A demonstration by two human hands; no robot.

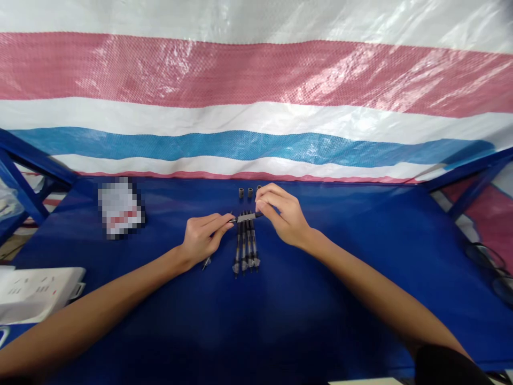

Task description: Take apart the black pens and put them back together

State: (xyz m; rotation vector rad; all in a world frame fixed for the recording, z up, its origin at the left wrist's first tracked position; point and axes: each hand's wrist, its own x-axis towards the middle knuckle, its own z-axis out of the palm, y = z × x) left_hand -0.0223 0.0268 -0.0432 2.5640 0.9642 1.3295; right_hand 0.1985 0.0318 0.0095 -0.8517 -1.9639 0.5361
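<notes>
A slim pen [246,217] with a grey middle section is held nearly level above the table. At its left end, my left hand [203,235] pinches it with thumb and fingers closed. My right hand [285,215] closes its fingertips on the dark right end, and those fingers partly cover what is there. Below, several dark pens [247,243] lie side by side, with clear plastic near their lower ends. Behind them stand small dark cylinders [241,193], one partly hidden by my right hand. A thin piece with a clear bit [206,263] lies under my left hand.
The blue table [312,315] backs onto a striped plastic sheet [256,117]. A blurred white and red packet [121,208] lies at back left. Near the left edge sits a white power strip [40,294]. Blue frame bars [24,184] rise at the sides; dark cables [487,256] lie right.
</notes>
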